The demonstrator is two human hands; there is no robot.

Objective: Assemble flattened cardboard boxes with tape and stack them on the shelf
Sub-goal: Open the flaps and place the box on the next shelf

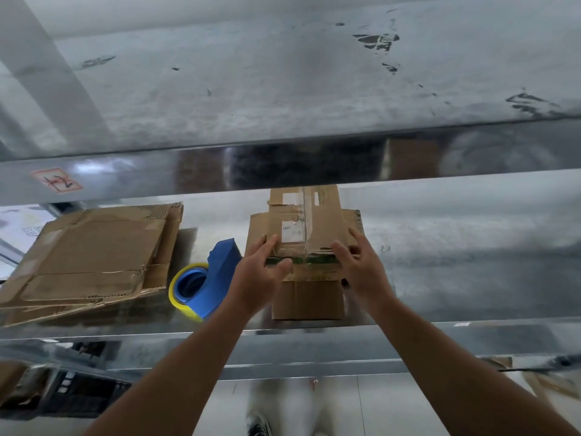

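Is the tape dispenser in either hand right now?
No, the tape dispenser lies on the shelf left of the box, which both the left hand and the right hand hold.

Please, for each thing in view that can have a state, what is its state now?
cardboard box: flaps open, lying on the shelf.
left hand: grips the box's left edge.
right hand: holds the box's right edge.
flattened cardboard pile: stacked flat, untouched.
tape dispenser: lying beside the box, unheld.
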